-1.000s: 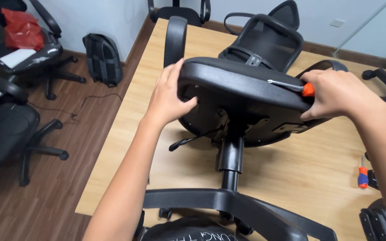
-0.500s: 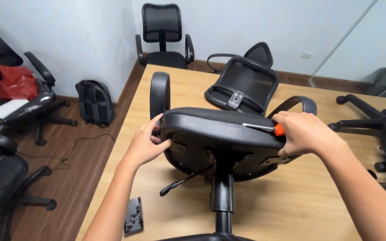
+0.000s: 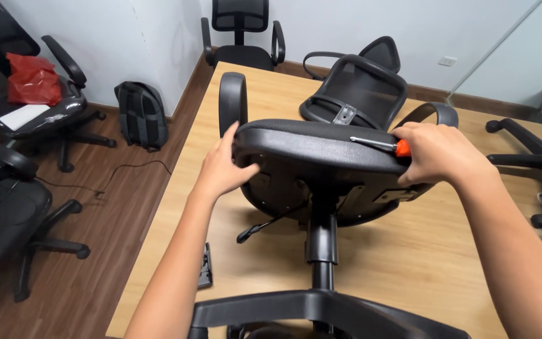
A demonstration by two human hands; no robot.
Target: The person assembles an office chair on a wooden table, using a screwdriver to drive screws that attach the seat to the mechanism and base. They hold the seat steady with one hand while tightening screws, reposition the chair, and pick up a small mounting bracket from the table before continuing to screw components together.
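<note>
A black office chair seat lies tipped on its side on the wooden table, its gas column and star base pointing toward me. My left hand grips the seat's left edge. My right hand grips the right edge and also holds a screwdriver with an orange handle, its metal shaft lying across the seat's rim. A black adjustment lever sticks out under the seat.
A mesh chair backrest and two armrests lie on the table behind the seat. A small black part lies near the table's left edge. Office chairs and a black backpack stand on the floor at left; another chair base is at right.
The view has tilted up and back, showing more of the room and the chair's base. Both hands keep their grip on the seat, which sits a little lower in view.
</note>
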